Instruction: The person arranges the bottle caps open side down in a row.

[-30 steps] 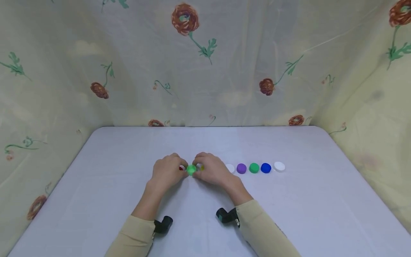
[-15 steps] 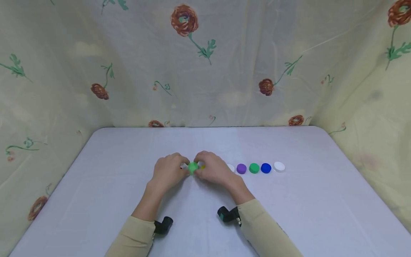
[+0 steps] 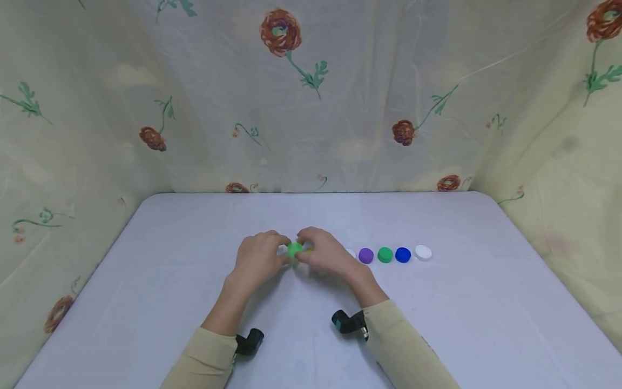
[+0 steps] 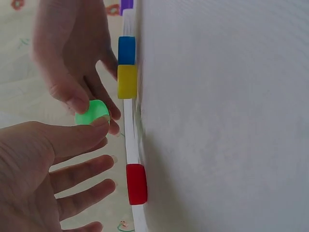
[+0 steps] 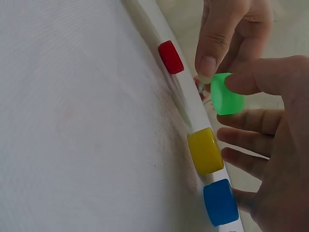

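A light green bottle cap is held up between both hands, above the table. My left hand pinches its left side with thumb and index finger, the other fingers spread in the left wrist view. My right hand pinches the cap from the right, its thumb across the cap's face. Below them on the table, a red cap sits near the left hand. A yellow cap and a blue cap stand side by side under the right hand. The head view mostly hides these three.
Farther right, the row continues with a partly hidden white cap, a purple cap, a green cap, a dark blue cap and another white cap. A floral curtain hangs behind the white table.
Both hands have shifted slightly right and away from me, carrying the light green cap up with them. The row of caps on the right has stayed put.
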Demonstrator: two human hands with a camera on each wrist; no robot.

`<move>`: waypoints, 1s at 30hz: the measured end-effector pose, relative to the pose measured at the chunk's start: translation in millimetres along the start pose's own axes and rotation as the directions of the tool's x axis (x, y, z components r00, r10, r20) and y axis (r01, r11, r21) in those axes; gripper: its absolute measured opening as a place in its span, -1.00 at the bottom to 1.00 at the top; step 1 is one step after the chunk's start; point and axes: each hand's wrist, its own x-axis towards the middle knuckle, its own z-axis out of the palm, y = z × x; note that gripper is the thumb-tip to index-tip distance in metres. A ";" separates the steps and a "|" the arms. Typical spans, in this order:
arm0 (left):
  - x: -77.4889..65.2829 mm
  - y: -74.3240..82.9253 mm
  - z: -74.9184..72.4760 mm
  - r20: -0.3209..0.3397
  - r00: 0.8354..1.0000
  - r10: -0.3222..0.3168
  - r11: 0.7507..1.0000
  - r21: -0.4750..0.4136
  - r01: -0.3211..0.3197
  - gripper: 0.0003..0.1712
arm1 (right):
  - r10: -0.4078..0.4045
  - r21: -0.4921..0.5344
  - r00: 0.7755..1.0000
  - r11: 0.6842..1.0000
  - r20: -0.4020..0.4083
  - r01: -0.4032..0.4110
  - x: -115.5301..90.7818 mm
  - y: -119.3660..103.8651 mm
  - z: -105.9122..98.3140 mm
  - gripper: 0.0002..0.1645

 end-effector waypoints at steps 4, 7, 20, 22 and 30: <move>-0.1 2.1 0.1 -0.020 1.000 0.005 1.000 0.016 -0.004 -0.65 | 0.034 0.031 0.999 0.999 0.005 -0.035 -1.4 -1.3 -1.7 -0.76; -0.4 3.3 -0.1 -0.039 0.999 0.009 1.000 0.030 -0.007 -0.67 | 0.053 0.058 0.999 0.997 0.014 -0.053 -2.6 -2.7 -3.4 -0.73; -0.2 1.7 1.2 -0.079 0.997 0.019 0.992 0.122 -0.009 -0.76 | 0.085 0.132 0.996 0.987 0.040 -0.089 -3.5 0.0 -4.5 -0.62; 0.1 1.4 1.1 -0.081 0.997 0.019 0.990 0.140 -0.008 -0.77 | 0.083 0.133 0.996 0.987 0.038 -0.088 -4.0 -0.6 -4.6 -0.61; 0.3 -0.6 -1.3 -0.056 0.998 -0.008 0.991 0.134 0.015 -0.77 | 0.045 0.115 0.999 0.992 0.011 -0.046 -3.8 -2.1 -5.0 -0.61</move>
